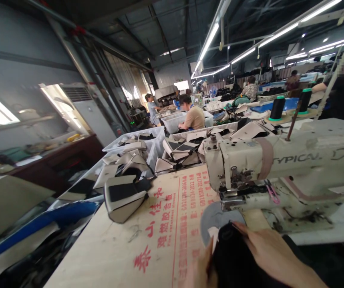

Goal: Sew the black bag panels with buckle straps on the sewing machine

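Two hands (275, 250) on one black piece (233, 258), two thread spools (277, 108)

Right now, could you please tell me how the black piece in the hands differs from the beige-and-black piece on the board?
The black piece looks mostly dark; the beige-and-black piece is pale with a dark panel. The black piece is held between the left hand and right hand; the beige-and-black piece lies unheld on the board. The picture's bottom edge cuts off only the black piece. Both show black material.
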Demonstrator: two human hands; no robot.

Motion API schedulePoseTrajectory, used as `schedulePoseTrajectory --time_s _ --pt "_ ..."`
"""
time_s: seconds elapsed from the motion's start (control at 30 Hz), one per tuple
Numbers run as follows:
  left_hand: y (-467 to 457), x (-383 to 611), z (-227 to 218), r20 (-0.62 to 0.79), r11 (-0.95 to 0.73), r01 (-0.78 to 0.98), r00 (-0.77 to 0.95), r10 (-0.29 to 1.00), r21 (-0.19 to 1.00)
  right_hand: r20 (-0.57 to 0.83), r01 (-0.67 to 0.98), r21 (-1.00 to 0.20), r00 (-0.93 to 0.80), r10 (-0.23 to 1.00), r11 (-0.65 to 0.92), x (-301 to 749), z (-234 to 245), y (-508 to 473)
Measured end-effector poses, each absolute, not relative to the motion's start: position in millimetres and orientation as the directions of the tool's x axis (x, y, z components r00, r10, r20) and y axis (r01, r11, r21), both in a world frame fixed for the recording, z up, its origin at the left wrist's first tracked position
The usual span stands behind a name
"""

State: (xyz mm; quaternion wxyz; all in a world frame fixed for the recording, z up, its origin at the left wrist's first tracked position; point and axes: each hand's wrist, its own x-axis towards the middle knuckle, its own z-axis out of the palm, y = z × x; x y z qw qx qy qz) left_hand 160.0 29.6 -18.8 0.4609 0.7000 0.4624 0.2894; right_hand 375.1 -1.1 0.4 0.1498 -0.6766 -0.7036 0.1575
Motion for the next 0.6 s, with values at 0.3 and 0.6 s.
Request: schedulePoseTrajectory --time_s 0.3,0.6 --pt "88.9 170.3 16.8 0.064 -0.390 0.525 0.534 0.843 0.757 -0.012 0.910 -0.411 -0.064 0.998 0.053 371.5 6.5 23.4" --pt "106.2 174.3 24.9 0.132 -0.555 0.472 0.669 0.732 0.685 0.055 0.923 -0.384 0.000 0.998 0.022 376.9 -1.8 21.7"
